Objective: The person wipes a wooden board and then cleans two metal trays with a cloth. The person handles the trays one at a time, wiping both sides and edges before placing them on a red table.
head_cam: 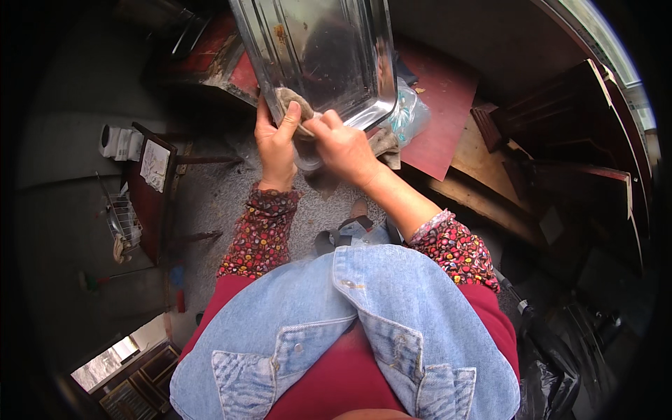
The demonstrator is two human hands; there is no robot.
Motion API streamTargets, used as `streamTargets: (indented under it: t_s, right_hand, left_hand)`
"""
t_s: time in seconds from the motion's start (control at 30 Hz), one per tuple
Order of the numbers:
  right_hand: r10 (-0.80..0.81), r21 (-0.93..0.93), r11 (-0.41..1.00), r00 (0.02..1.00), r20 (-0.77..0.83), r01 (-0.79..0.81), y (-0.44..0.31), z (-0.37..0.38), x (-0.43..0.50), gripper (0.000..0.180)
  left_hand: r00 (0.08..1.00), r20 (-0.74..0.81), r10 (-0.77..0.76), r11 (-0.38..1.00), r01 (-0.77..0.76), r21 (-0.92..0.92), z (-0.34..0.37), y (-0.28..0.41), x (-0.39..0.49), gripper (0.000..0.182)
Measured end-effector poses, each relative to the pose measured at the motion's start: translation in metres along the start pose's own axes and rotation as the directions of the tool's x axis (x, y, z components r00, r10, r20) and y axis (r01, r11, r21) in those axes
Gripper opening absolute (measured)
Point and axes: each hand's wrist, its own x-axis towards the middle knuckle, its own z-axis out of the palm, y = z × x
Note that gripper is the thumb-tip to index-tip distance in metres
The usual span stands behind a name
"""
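Observation:
A rectangular shiny metal tray (336, 58) with ridged grooves is held up, tilted, at the top of the head view. A brownish stain (279, 34) marks its left side. My left hand (278, 139) grips the tray's near left corner, its fingers behind the edge and its thumb over a beige cloth (290, 100). Bunched in my right hand (344, 147), that cloth lies against the near edge of the metal. What the right fingertips do is partly hidden.
Beyond the tray, a red tabletop (438, 126) bears a clear plastic bag (412, 113), with a greyish cloth (386, 147) at its edge. Dark wooden panels (567, 121) lean at right. To the left are a small dark table (149, 210) and a wire rack (125, 223).

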Motion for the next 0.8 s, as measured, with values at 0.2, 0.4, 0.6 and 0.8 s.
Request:
streamTargets:
  t_s: [0.2, 0.4, 0.6, 0.8]
  right_hand:
    - [0.391, -0.185, 0.895, 0.913, -0.113, -0.406, 0.09, 0.002, -0.005, 0.023]
    - [0.012, 0.162, 0.986, 0.993, 0.12, -0.032, -0.017, 0.015, 0.001, 0.026]
    - [0.31, -0.343, 0.89, 0.95, -0.026, -0.3, 0.087, -0.001, 0.014, 0.019]
    - [0.121, 0.175, 0.975, 0.985, 0.119, -0.141, -0.01, 0.038, 0.028, 0.023]
  left_hand:
    - [0.999, -0.02, 0.049, 0.999, -0.049, 0.002, 0.012, 0.012, -0.011, 0.046]
    - [0.999, -0.05, -0.016, 1.0, 0.015, -0.025, -0.017, -0.001, -0.002, 0.044]
    - [0.995, -0.087, 0.051, 0.998, -0.047, 0.053, -0.023, 0.037, -0.012, 0.042]
    - [0.978, -0.058, 0.202, 0.966, -0.189, 0.177, -0.04, 0.044, -0.013, 0.055]
